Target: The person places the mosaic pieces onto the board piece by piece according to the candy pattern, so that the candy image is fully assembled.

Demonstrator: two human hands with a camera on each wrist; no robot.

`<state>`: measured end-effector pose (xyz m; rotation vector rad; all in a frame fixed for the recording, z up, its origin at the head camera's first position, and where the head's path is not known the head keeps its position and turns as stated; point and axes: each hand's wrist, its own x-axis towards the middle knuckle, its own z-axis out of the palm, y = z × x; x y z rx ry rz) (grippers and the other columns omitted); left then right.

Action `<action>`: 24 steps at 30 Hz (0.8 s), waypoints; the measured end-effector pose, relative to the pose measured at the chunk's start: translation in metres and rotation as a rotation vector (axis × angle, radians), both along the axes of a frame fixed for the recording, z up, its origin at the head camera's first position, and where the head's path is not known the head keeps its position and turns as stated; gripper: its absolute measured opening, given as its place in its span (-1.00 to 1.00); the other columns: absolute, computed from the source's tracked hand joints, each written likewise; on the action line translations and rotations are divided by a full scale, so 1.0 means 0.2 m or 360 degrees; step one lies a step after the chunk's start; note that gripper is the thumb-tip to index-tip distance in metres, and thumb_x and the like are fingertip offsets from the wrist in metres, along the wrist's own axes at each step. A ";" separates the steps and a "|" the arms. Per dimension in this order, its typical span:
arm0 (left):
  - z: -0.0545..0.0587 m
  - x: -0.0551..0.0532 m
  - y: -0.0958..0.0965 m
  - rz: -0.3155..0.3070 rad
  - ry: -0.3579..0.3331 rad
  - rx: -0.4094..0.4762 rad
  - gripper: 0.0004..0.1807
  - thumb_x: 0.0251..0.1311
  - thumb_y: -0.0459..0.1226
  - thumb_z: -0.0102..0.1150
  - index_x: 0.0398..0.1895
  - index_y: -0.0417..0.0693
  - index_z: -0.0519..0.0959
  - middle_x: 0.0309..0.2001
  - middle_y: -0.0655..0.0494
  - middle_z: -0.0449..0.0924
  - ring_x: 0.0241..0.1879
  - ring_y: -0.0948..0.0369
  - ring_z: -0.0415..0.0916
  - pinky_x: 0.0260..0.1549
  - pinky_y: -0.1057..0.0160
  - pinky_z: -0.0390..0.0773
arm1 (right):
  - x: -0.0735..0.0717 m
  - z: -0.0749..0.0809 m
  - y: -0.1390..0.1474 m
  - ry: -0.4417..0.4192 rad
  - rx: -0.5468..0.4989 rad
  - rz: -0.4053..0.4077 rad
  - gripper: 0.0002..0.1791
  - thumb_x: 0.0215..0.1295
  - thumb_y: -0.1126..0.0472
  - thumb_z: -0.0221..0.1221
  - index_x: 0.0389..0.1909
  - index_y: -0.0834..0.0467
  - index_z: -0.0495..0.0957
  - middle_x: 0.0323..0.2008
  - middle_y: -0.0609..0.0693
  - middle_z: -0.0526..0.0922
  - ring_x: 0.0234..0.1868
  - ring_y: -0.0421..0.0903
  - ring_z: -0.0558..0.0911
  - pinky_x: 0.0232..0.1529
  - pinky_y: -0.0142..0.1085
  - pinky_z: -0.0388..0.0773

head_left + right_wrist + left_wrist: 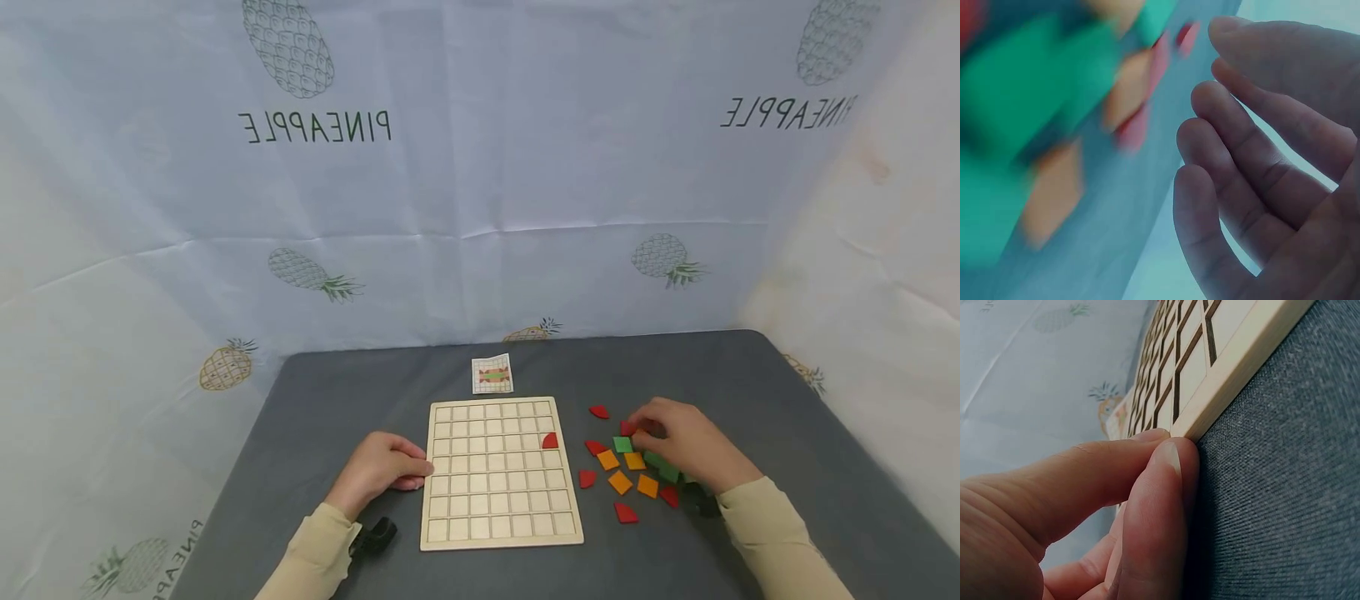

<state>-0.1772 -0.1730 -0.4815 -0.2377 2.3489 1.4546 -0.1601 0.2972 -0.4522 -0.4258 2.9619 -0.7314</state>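
A wooden grid board point(499, 505) lies flat on the dark table. One red quarter-round tile point(551, 441) sits on it near the right edge. My left hand point(384, 472) pinches the board's left edge between thumb and fingers; the left wrist view shows the fingertips point(1172, 456) on its rim. Over the loose tiles right of the board is my right hand point(684, 440), its fingertips near a red tile point(627, 427). In the right wrist view the fingers point(1229, 169) are loosely bent, thumb apart, and no tile shows between them.
Orange square tiles point(619, 482), green tiles point(623, 444) and more red tiles point(626, 513) are scattered right of the board, some under the right hand. A small printed pattern card point(492, 374) lies behind the board. A pineapple-print cloth point(480, 167) hangs behind the table.
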 end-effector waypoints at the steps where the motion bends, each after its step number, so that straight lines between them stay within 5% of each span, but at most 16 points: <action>1: 0.00 0.00 0.00 0.0000 -0.0001 0.0001 -0.74 0.10 -0.33 0.64 -0.19 -0.25 0.78 -0.35 -0.04 0.82 -0.44 0.23 0.78 -0.36 0.22 0.82 | 0.01 0.00 0.05 -0.0016 -0.0007 -0.0019 -0.81 0.39 0.16 0.46 -0.02 0.02 0.79 -0.16 -0.17 0.71 -0.12 -0.13 0.73 -0.12 -0.18 0.75; 9: -0.01 -0.01 -0.01 -0.0015 -0.0017 0.0014 -0.71 0.09 -0.32 0.65 -0.16 -0.26 0.77 -0.34 -0.05 0.82 -0.43 0.22 0.79 -0.37 0.22 0.82 | 0.09 -0.05 0.29 -0.0098 0.0049 -0.0164 -0.76 0.35 0.08 0.48 -0.03 0.03 0.78 -0.11 -0.11 0.76 -0.07 -0.02 0.77 -0.09 -0.03 0.78; 24: -0.02 -0.01 -0.03 -0.0049 -0.0011 0.0055 -0.69 0.09 -0.31 0.65 -0.15 -0.28 0.77 -0.34 -0.04 0.83 -0.42 0.22 0.80 -0.37 0.22 0.82 | 0.06 -0.08 0.31 -0.0168 0.0130 -0.0246 -0.75 0.29 -0.05 0.52 -0.18 0.01 0.80 -0.24 -0.12 0.74 -0.23 -0.17 0.68 -0.21 -0.07 0.72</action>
